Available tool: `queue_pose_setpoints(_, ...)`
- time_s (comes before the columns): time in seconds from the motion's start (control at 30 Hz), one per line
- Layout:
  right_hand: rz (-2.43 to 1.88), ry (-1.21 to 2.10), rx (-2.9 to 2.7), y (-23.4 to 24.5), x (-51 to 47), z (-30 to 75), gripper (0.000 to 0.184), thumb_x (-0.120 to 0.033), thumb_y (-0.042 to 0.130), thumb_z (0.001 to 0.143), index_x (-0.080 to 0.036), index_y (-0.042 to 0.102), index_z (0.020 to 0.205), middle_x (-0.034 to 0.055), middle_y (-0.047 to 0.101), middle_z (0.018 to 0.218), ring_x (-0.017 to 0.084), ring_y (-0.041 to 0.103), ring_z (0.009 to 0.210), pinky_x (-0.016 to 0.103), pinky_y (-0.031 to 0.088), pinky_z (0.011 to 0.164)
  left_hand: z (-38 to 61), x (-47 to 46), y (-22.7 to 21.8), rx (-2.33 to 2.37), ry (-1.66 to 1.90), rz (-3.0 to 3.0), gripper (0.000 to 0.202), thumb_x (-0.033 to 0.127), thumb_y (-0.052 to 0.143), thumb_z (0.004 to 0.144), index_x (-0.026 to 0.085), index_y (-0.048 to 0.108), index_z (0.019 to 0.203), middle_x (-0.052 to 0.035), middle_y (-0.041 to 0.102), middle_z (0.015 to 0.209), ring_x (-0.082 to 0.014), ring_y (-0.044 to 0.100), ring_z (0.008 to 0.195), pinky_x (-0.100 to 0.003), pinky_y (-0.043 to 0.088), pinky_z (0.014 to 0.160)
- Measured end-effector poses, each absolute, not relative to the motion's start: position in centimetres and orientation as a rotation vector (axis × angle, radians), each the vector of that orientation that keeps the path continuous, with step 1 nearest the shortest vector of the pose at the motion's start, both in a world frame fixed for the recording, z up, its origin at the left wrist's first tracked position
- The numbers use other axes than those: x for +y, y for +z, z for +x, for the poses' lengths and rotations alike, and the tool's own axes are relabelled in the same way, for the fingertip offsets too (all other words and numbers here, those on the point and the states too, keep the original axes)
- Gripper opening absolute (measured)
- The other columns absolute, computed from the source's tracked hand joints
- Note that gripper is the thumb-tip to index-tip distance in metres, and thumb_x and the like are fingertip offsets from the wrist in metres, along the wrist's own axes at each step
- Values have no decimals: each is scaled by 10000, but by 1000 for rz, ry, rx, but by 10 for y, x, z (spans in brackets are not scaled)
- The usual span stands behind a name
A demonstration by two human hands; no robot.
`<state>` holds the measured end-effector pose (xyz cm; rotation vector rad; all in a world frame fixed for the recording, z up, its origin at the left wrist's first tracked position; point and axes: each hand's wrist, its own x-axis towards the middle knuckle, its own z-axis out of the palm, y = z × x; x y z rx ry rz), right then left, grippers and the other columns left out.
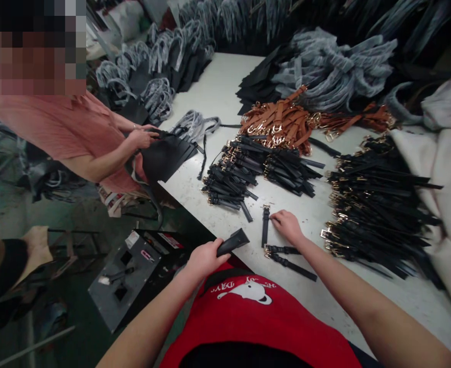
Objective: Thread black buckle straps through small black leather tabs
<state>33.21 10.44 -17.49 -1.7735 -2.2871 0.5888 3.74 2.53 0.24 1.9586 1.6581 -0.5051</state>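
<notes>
My left hand (205, 257) is closed round a black handle-like tool (233, 242) at the near edge of the white table (217, 92). My right hand (287, 225) rests on the table with fingertips pinched on a short black strap (265, 225) that lies upright in view. Two more black straps with gold buckles (286, 258) lie just under my right wrist.
Piles of black buckled straps (244, 174) (378, 204) and brown straps (279, 122) cover the table. Grey-wrapped handles and black bags (325, 66) heap at the back. A person in a pink top (75, 133) handles a black bag (164, 158) at the left. A grey machine (121, 276) stands below.
</notes>
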Motion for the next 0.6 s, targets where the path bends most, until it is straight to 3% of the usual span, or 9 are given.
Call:
queue_pose_setpoints(0.13,-1839,552,-2216,-170,59,333,287,-277,376,868,-198,620,995,79,596,948,187,506,882,307,326,792,47,33,0,1608,-558,1998,419,551,429,805,273,522,1104,-47,652,979,-213,615,890,-272,443,693)
queue_pose_setpoints(0.33,-2183,479,-2052,-153,63,292,494,-550,418,815,-133,547,1047,128,583,939,239,525,872,341,345,749,72,46,2,1582,-553,2096,402,530,436,811,259,519,1096,-40,664,949,-206,621,867,-266,444,692)
queue_pose_setpoints(0.43,-2198,512,-2072,-148,82,271,419,-434,486,806,-126,515,1089,137,576,975,239,532,888,336,353,740,77,47,4,1582,-526,2139,385,535,430,812,258,523,1063,-32,666,925,-204,625,849,-263,441,677)
queue_pose_setpoints(0.6,-2033,534,-2292,-145,117,276,281,-167,391,833,-151,570,1050,136,596,990,217,545,902,314,360,725,74,41,8,1660,-536,2083,414,545,425,815,261,506,1105,-34,665,955,-198,624,867,-255,437,679)
